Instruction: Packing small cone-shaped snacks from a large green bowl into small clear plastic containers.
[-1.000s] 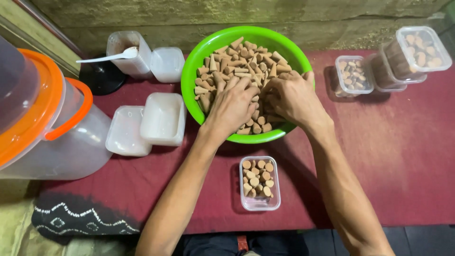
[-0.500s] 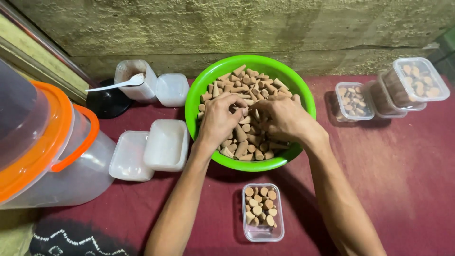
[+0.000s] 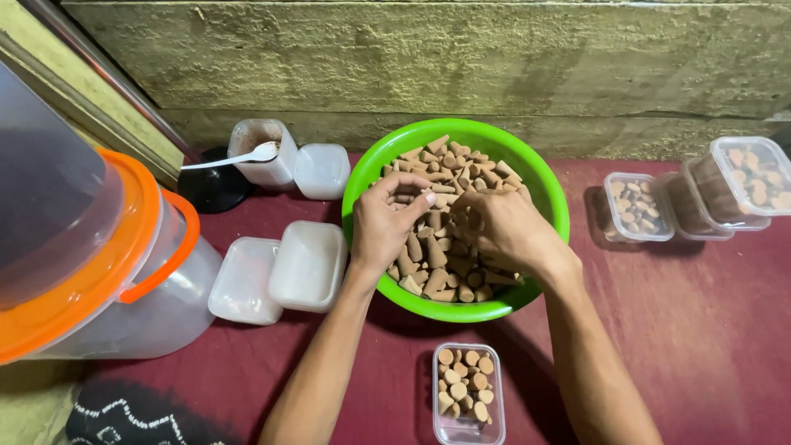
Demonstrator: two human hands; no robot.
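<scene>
A bright green bowl point(image 3: 544, 183) full of small brown cone-shaped pieces point(image 3: 449, 169) stands on the dark red cloth. Both my hands are inside it. My left hand point(image 3: 383, 227) is curled with its fingertips pinching several cones. My right hand point(image 3: 507, 231) lies palm down over the pile, its fingers bent around cones beside the left fingertips. In front of the bowl, between my forearms, sits a small clear plastic box point(image 3: 468, 394) partly filled with upright cones.
Two shut white boxes point(image 3: 280, 268) lie left of the bowl. A large clear bucket with an orange rim point(image 3: 124, 272) is at far left. A jar with a white spoon point(image 3: 259, 152) stands behind. Filled, stacked boxes point(image 3: 700, 194) sit at right. A stone wall runs along the back.
The view shifted, so the bowl sits lower in frame. My hands drew together in the pile, and the left fingers closed on some cones.
</scene>
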